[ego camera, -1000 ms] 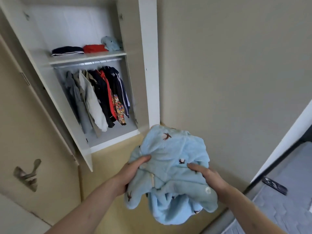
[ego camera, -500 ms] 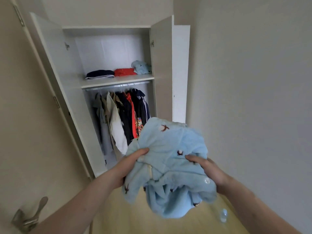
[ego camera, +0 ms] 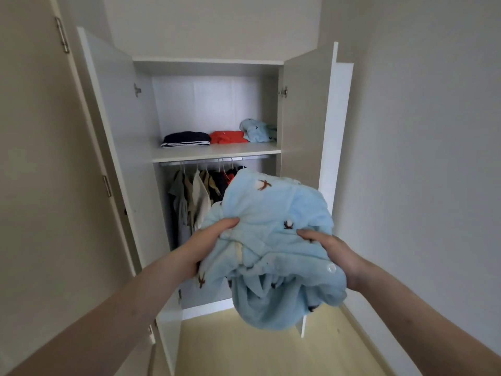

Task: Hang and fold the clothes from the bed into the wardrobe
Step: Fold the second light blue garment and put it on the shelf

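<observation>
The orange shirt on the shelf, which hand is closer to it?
Left, though not by much. The left hand sits almost straight below the orange shirt; the right hand is farther toward the right door.

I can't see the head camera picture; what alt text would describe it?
Both hands, left and right, grip a bundled light blue fleece garment before an open white wardrobe. Its shelf holds three folded piles, navy, red and light blue, above clothes hanging on a rail.
</observation>
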A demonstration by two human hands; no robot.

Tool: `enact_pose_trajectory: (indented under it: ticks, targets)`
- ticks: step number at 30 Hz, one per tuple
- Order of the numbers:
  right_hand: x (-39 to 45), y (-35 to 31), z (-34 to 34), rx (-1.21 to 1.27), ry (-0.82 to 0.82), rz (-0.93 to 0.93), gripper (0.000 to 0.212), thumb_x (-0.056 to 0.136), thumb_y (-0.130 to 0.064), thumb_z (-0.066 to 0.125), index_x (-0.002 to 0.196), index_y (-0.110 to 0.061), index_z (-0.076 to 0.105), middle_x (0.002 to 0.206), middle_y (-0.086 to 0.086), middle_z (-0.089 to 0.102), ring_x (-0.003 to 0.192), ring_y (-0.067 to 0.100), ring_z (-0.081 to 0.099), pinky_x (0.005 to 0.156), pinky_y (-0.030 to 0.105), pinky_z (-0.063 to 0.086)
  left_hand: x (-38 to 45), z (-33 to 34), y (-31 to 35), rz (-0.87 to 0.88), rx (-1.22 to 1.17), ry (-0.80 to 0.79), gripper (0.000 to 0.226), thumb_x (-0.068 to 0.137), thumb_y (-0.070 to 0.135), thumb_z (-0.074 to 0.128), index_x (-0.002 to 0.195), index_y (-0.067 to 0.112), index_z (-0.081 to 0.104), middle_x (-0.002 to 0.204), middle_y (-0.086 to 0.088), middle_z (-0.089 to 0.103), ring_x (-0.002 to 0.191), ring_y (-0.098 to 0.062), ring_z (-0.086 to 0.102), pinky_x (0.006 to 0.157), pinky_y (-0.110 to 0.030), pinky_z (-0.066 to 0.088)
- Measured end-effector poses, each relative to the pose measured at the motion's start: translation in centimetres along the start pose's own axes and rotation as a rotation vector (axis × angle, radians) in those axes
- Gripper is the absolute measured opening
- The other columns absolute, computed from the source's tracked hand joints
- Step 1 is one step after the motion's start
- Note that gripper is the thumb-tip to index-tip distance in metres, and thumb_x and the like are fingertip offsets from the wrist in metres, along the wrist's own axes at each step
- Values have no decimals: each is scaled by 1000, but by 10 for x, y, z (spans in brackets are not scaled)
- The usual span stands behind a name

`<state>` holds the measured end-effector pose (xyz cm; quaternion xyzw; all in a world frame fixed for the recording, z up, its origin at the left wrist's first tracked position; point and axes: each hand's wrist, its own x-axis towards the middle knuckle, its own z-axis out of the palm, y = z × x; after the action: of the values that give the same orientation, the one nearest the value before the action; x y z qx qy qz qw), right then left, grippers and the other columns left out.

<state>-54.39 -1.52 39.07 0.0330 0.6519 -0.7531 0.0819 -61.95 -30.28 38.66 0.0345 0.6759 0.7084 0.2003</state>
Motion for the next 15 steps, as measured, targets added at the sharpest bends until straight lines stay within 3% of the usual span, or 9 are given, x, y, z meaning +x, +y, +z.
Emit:
enact_pose_trajectory:
  ticks: [3, 15]
  targets:
    - [57, -16, 18, -1, 10, -1, 56, 87, -39, 75, 134, -13, 63, 124, 16, 72, 114, 39, 69, 109, 56, 47, 46, -39, 22, 11, 13, 6, 69, 71, 57, 84, 128, 21, 69, 119, -10, 74, 110, -31, 71, 102, -49, 53]
    - [229, -46, 64, 21, 77, -41, 62, 80, -36, 83, 135, -14, 63, 122, 16, 73, 111, 39, 70, 105, 56, 51, 179, -144, 78, 26, 33, 3, 78, 62, 61, 88, 127, 22, 69, 117, -9, 75, 108, -30, 72, 101, -49, 53]
